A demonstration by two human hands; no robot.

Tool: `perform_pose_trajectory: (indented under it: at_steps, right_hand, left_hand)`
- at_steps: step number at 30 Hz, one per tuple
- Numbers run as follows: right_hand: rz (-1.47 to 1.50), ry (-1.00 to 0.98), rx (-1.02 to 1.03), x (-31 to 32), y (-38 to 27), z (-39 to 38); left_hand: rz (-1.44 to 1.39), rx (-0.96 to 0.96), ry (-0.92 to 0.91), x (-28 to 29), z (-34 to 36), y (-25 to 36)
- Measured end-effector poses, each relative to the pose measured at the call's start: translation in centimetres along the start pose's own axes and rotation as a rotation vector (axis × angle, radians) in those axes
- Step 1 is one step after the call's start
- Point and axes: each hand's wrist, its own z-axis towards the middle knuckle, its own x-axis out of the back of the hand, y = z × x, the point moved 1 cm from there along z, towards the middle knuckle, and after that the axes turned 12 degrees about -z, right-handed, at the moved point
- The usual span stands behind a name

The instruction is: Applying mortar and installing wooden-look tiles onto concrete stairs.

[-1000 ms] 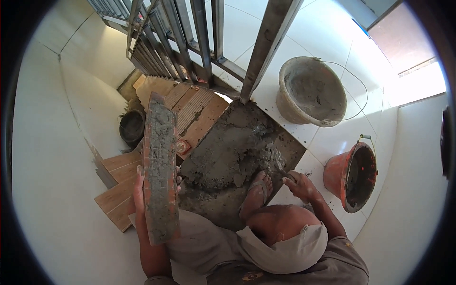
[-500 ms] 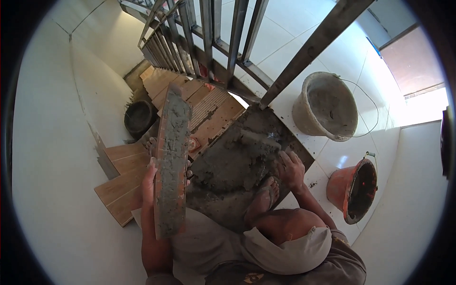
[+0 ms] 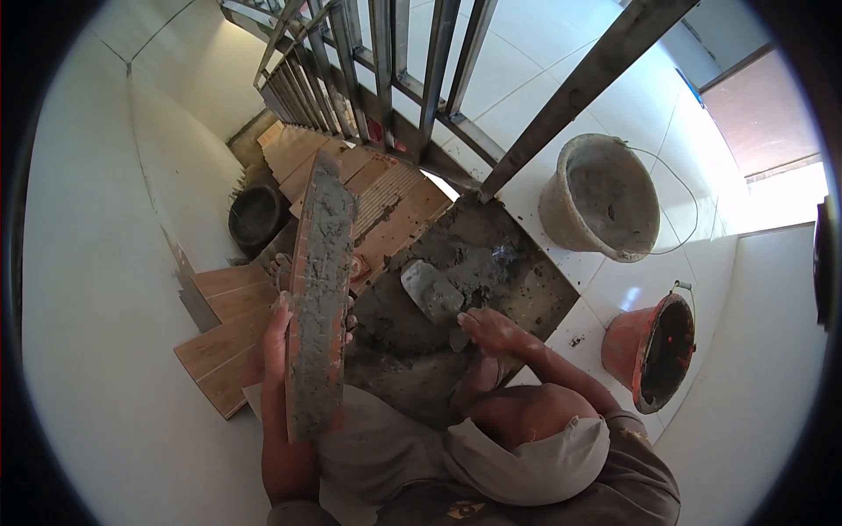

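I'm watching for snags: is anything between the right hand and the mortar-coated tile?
Only the left hand, its fingers curled round the right edge of the tile; otherwise, across from the right hand and its trowel, just mortar shows beneath.

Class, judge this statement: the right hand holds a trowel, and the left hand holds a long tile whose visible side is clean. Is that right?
No, it isn't clean: the head view shows grey mortar spread along the long tile in the left hand. The right hand does hold a trowel.

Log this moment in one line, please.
left hand: holds mortar-coated tile | right hand: holds trowel at floor mortar | nearby: grey bucket, red bucket
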Motion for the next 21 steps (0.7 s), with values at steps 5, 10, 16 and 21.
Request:
perform_pose_trajectory:
  at_steps: [5,10,16,21]
  right_hand:
    - [-0.713,0.149,-0.091,4.4,-2.4,-1.4]
    - [-0.749,0.245,-0.205,8.1,-3.5,-2.2]
    - [-0.589,0.247,-0.083,6.1,-5.2,-2.3]
    - [-0.625,0.190,0.034,5.9,-7.2,0.3]
  left_hand:
    - [-0.015,-0.008,0.021,0.0,0.1,-0.1]
    - [0.040,-0.027,0.020,-0.7,0.1,-0.2]
    - [0.047,-0.016,0.049,-0.7,0.0,-0.1]
    - [0.042,-0.018,0.067,-0.4,0.2,0.1]
